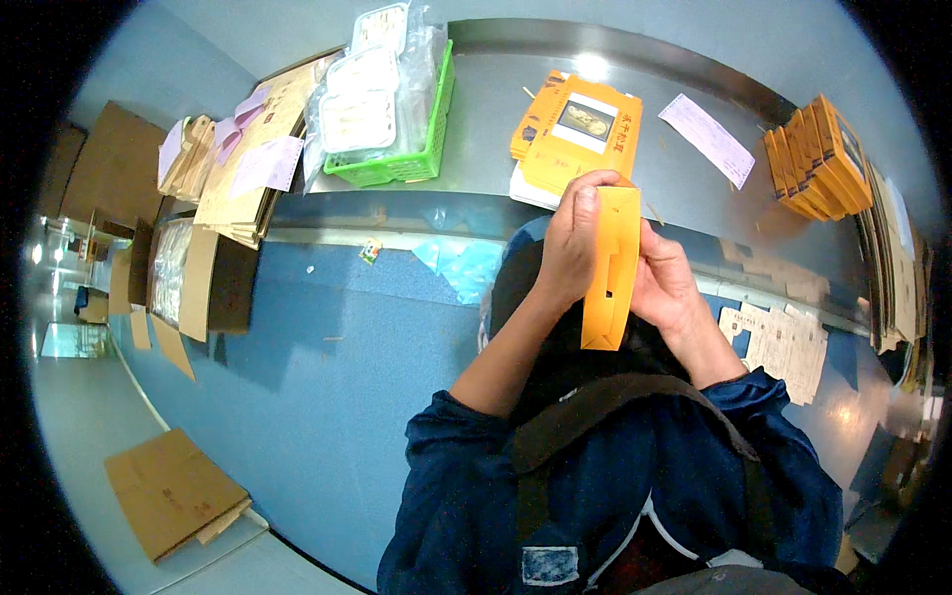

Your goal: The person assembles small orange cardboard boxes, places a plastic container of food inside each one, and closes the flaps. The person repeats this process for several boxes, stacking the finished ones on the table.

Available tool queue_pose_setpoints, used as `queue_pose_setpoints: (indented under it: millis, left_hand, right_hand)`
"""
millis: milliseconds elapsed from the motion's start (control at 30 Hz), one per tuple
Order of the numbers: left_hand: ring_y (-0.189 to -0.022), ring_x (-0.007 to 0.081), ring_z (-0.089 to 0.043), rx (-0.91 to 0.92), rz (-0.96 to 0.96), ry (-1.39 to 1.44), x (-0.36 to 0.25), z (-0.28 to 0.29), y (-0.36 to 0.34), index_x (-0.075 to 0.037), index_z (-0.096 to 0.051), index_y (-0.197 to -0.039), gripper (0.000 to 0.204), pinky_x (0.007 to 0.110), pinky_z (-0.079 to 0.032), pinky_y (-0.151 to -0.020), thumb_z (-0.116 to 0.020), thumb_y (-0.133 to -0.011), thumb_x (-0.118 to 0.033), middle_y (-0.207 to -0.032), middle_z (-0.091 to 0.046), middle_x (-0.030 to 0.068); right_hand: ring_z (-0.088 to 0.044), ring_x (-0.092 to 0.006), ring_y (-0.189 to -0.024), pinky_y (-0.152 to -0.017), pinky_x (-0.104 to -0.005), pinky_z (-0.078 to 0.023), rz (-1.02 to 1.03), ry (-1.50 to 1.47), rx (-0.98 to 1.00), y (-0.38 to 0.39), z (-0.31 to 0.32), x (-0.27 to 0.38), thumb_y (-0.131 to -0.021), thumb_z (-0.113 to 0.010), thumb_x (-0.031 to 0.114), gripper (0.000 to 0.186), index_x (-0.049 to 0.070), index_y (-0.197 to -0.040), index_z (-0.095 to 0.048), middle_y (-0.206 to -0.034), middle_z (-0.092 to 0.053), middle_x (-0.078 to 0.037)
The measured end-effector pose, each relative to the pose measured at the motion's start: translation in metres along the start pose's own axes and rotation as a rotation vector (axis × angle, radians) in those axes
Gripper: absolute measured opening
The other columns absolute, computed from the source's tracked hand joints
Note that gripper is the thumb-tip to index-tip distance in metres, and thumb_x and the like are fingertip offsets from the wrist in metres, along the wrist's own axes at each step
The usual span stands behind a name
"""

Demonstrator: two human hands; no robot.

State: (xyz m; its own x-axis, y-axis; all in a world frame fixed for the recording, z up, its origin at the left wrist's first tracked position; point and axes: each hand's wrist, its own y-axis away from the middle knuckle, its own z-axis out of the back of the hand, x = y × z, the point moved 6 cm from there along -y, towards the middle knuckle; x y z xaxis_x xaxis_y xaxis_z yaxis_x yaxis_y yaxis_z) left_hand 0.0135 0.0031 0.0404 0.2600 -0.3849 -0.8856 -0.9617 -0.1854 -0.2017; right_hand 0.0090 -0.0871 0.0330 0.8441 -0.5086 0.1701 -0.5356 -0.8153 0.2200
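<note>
fingers (pixel 585 203) of both hands grip orange carton (pixel 610 268); green basket (pixel 397 164) holds white trays (pixel 359 119)

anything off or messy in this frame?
Mostly tidy. Odd bits: a small wrapper scrap and crumpled blue plastic lie loose below the steel table edge. Both hands, left hand and right hand, hold a yellow carton.
</note>
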Motion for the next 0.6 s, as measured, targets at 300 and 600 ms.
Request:
queue_pose_setpoints:
  millis: [300,600]
  left_hand:
    - [-0.109,0.0262,-0.045,-0.086,-0.198,-0.444,-0.018,-0.002,0.018,0.003,-0.043,-0.120,0.042,0.034,-0.035,-0.095,-0.033,-0.094,-0.028,-0.115,-0.047,0.0179]
    - [-0.111,0.0352,-0.045,-0.060,-0.196,-0.749,-0.024,0.006,0.021,0.008,-0.037,-0.123,0.043,0.038,-0.035,-0.095,-0.031,-0.093,-0.023,-0.120,-0.042,0.0245]
  right_hand:
    - [-0.057,-0.0133,-0.079,-0.075,-0.0278,-0.047,0.212,0.659,-0.318,0.013,0.000,0.022,-0.084,-0.060,0.026,0.032,0.000,-0.102,-0.056,-0.089,-0.060,-0.005]
    - [-0.051,-0.0062,-0.061,-0.057,-0.0186,-0.044,0.209,0.734,-0.249,0.005,-0.002,0.021,-0.085,-0.059,0.025,0.027,-0.001,-0.094,-0.058,-0.075,-0.058,0.000]
